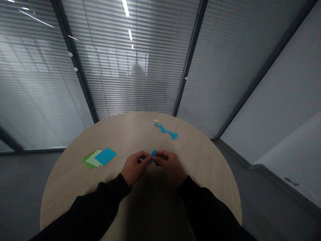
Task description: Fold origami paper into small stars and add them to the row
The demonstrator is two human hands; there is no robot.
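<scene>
Between my two hands, above the middle of the round table, is a small folded piece of blue paper [153, 153]. My left hand [135, 165] pinches its left side with thumb and forefinger. From the right, the fingertips of my right hand [170, 164] are closed on the same paper. Its exact folded shape is too small to make out, and the fingers cover part of it. Farther back lie several small blue folded paper shapes [162, 129] in a slanting row, with a yellow folded paper shape [156, 120] at the far end.
On the left of the wooden table [72, 190] lies a fanned stack of paper sheets, a blue sheet [105, 156] on top and pale green and green ones beneath. Glass panels with blinds [140, 93] stand behind the table; a white wall [281, 110] is on the right.
</scene>
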